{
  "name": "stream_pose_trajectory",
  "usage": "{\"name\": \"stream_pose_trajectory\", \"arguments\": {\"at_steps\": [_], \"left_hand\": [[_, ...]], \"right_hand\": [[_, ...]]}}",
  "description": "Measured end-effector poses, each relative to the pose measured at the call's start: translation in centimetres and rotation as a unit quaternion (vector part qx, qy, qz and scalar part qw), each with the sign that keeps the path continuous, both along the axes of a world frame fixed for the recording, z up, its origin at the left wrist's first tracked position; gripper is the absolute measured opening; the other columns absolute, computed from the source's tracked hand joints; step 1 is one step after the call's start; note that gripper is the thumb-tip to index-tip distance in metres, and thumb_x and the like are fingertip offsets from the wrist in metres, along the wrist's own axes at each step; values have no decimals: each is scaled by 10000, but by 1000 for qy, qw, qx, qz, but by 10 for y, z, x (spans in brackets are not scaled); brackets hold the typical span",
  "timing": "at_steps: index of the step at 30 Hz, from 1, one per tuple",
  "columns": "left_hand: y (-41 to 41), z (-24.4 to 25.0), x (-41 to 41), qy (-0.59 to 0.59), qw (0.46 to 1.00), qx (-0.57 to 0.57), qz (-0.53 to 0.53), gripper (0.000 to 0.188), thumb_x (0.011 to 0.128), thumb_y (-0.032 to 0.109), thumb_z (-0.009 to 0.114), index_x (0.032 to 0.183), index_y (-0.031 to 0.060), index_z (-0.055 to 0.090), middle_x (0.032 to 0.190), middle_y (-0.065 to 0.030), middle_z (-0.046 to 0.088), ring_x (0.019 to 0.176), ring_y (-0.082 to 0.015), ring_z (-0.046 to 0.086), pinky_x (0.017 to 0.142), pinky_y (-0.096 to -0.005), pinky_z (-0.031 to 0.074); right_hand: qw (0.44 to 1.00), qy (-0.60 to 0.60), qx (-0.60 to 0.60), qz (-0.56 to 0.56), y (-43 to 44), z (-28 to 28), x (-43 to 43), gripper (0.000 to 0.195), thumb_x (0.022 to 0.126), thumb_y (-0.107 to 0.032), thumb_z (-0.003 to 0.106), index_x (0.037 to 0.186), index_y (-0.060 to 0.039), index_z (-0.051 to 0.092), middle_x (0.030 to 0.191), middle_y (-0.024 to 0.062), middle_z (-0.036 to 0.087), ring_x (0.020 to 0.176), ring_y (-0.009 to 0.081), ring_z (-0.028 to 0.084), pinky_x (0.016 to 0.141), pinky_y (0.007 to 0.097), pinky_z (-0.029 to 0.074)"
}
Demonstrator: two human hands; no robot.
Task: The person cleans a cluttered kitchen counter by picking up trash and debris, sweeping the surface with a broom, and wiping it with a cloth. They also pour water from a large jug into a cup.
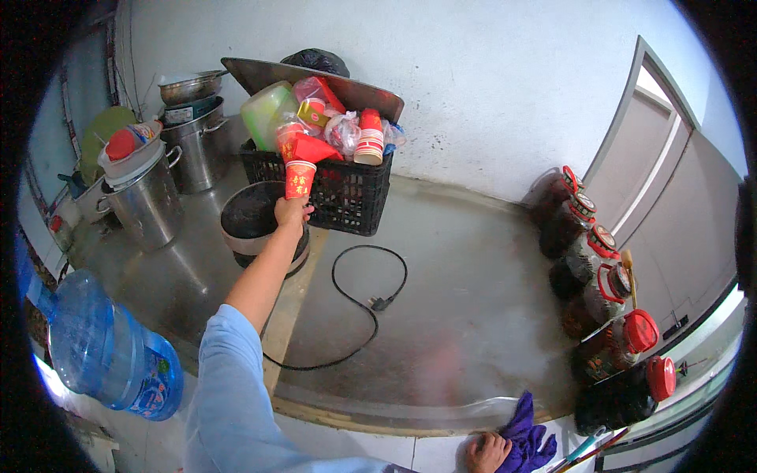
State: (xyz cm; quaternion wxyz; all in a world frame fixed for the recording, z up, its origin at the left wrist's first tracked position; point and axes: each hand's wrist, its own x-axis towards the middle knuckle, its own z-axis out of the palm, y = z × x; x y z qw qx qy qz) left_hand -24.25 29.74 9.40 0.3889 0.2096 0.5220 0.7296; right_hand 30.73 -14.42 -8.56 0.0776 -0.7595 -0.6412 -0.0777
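Observation:
My left hand (291, 211) reaches forward and grips a red paper cup (299, 180) by its lower end, its pale rim facing up. The cup is at the front of a black plastic crate (349, 198) heaped with paper cups and plastic bags, above a round dark pot (251, 216). A stack of red paper cups (369, 139) leans at the crate's right side. Low in the picture, my right hand (488, 453) rests on a purple cloth (525, 440) at the white tiled edge; its fingers are curled at the cloth's side.
A black power cord (376, 331) with a plug loops over the grey surface. Lidded jars (640, 331) line the right side. Steel stockpots (145, 204) stand at the left, and a blue water bottle (118, 349) lies nearer. A metal sheet (372, 97) leans behind the crate.

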Motion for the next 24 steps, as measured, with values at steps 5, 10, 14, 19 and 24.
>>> {"name": "stream_pose_trajectory", "arguments": {"at_steps": [5, 10, 14, 19, 24], "left_hand": [[22, 4, -32, 22, 997, 74, 21, 217, 788, 120, 660, 945, 28, 541, 753, -76, 612, 559, -181, 624, 367, -253, 399], [67, 38, -72, 204, 978, 16, 35, 220, 762, 150, 683, 897, 4, 589, 723, -94, 632, 519, -177, 613, 377, -279, 410], [78, 58, -99, 318, 937, -139, 41, 258, 683, 215, 692, 808, -3, 634, 715, -91, 644, 517, -199, 597, 436, -326, 447], [74, 51, -90, 313, 934, -166, 43, 274, 637, 189, 673, 803, -28, 645, 715, -110, 641, 517, -213, 597, 451, -306, 457], [64, 39, -124, 252, 956, -148, 1, 290, 630, 225, 688, 782, -14, 628, 681, -111, 633, 489, -198, 592, 414, -319, 446]], "right_hand": [[999, 25, 14, 22, 3, 24, -12, 334, 808, -349, 573, 1055, -124, 590, 1026, 117, 584, 1019, 277, 515, 979, 484, 300], [999, -23, 12, 19, 0, -3, 5, 327, 802, -333, 584, 1051, -121, 591, 997, 113, 585, 987, 286, 524, 967, 491, 314], [999, -41, 21, 13, 3, -5, 7, 320, 797, -324, 588, 1045, -122, 595, 970, 110, 585, 961, 288, 529, 963, 491, 321], [999, -39, 26, 7, 0, -13, 8, 324, 792, -330, 588, 1047, -130, 597, 960, 110, 583, 959, 288, 525, 967, 488, 321], [999, -41, 4, 20, -1, -4, 4, 327, 789, -342, 587, 1045, -138, 598, 966, 110, 580, 971, 285, 518, 971, 486, 315]]}}
